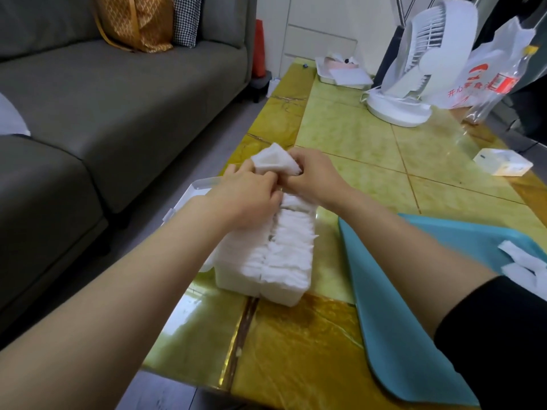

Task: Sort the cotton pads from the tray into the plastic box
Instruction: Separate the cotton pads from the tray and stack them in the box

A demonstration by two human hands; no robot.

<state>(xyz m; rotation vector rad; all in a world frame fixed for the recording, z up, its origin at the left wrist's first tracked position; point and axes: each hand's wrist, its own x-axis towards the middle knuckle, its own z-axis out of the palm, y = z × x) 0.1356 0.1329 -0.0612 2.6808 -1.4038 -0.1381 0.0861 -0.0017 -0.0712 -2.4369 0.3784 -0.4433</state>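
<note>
We grip a wad of cotton pads [273, 161] between our left hand [247, 195] and right hand [315, 180], fingers curled round it; the packed plastic box [284, 294] sits just beneath them.

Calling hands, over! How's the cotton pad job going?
Over: left hand and right hand pinch a bunch of pads above the plastic box, far end. Box nearly full. Few loose pads on tray. Nothing blocking.

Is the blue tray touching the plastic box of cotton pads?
Apart. The head view shows a strip of table between the blue tray and the plastic box.
</note>
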